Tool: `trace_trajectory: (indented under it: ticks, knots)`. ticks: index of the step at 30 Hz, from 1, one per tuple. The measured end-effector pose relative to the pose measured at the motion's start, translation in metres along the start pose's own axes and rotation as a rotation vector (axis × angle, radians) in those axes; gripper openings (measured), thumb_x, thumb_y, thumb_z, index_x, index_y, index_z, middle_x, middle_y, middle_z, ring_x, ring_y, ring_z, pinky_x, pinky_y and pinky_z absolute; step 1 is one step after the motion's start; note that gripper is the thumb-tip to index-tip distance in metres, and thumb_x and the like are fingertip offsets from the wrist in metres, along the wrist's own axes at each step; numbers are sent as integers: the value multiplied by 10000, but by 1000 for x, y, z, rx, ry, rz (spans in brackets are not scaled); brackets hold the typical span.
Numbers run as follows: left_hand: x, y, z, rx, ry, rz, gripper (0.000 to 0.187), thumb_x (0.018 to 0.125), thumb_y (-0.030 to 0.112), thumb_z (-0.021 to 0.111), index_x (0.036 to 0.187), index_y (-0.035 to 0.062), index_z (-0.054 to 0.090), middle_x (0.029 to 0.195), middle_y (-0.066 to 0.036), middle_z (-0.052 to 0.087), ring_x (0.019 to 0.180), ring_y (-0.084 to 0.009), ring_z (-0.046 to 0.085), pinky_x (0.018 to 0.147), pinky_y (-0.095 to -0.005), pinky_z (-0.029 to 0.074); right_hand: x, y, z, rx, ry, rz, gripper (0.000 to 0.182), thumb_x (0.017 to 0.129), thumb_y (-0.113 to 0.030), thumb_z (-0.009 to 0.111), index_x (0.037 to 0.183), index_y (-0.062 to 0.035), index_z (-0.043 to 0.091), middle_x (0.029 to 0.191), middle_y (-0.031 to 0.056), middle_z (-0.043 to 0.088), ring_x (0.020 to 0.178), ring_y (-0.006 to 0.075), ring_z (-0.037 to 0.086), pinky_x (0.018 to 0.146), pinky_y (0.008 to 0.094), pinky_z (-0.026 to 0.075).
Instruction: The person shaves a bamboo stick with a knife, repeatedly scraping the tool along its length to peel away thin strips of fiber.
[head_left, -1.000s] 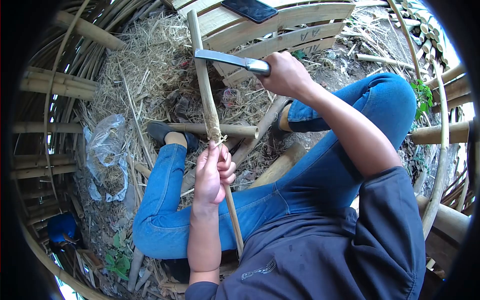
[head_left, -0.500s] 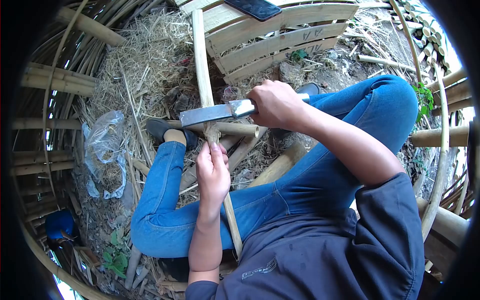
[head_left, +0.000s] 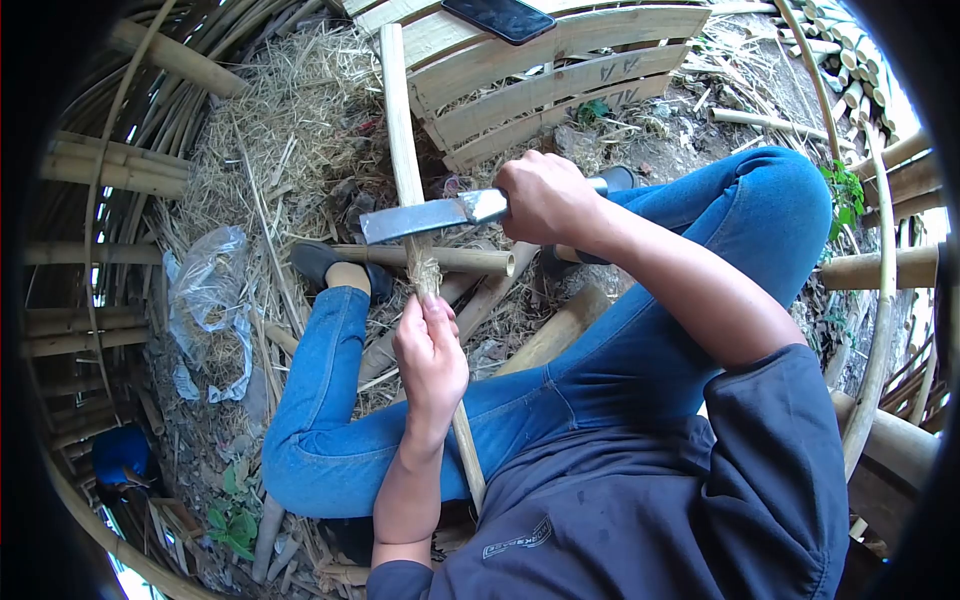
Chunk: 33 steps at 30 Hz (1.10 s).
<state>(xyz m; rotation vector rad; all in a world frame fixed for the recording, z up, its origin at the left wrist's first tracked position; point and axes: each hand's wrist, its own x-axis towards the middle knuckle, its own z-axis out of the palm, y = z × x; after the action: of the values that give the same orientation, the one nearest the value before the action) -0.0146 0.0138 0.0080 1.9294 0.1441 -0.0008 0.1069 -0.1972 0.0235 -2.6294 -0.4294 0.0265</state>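
My right hand [head_left: 548,197] is closed round the handle of a machete [head_left: 420,217] with a broad, square-ended blade. The blade lies across a long pale bamboo strip [head_left: 400,120], just above a frayed patch on it. Below that patch, my left hand [head_left: 432,350] grips the strip with the thumb along its face. The strip runs from the slatted crate down past my left hand to my lap. Behind the blade, a round bamboo pole [head_left: 460,260] lies crosswise under the strip.
A wooden slatted crate [head_left: 560,85] with a phone [head_left: 500,18] on top stands ahead. Clear plastic [head_left: 210,300] lies on the straw-strewn ground [head_left: 300,120] at left. Cut bamboo [head_left: 850,60] is stacked at far right. A blue object [head_left: 120,455] sits at lower left.
The machete blade has shifted very slightly, staying across the strip near the frayed patch. My left hand sits slightly lower, and more of the frayed patch shows above it.
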Motion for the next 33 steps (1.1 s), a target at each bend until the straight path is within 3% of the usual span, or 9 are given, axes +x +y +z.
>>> trace_trajectory:
  ticks: [5, 13, 18, 20, 33]
  knots:
    - [-5, -1, 4, -7, -22, -8, 345, 1098, 222, 419, 840, 27, 541, 601, 0, 474, 516, -77, 443, 489, -277, 343, 16, 25, -15, 21, 136, 103, 163, 720, -118, 657, 815, -17, 743, 774, 248, 691, 767, 420, 695, 775, 486, 576]
    - [8, -3, 1, -29, -35, -95, 338, 1093, 209, 426, 850, 10, 552, 607, -7, 491, 529, -79, 455, 502, -280, 362, 7, 10, -14, 75, 89, 64, 177, 790, -196, 705, 862, -44, 760, 804, 222, 707, 781, 388, 702, 774, 475, 573]
    - [10, -9, 1, 38, 2, 14, 332, 1091, 192, 418, 849, 9, 553, 603, -11, 490, 513, -76, 440, 492, -280, 350, -5, -8, -1, 53, -42, -49, 176, 700, -149, 686, 843, -71, 753, 772, 206, 700, 768, 398, 696, 765, 481, 572]
    - [8, -1, 0, -34, -22, -58, 334, 1090, 189, 417, 843, 6, 548, 598, -19, 490, 509, -87, 444, 495, -290, 357, -6, -3, 10, 69, -26, -77, 169, 673, -147, 697, 816, -68, 742, 771, 204, 700, 767, 399, 694, 757, 484, 570]
    - [2, -2, 3, 13, -10, 14, 351, 1092, 206, 421, 815, 19, 530, 581, -15, 477, 503, -93, 443, 486, -297, 346, 0, 1, 3, 1, -9, -24, 157, 655, -127, 684, 783, -49, 731, 754, 214, 694, 757, 399, 698, 758, 478, 574]
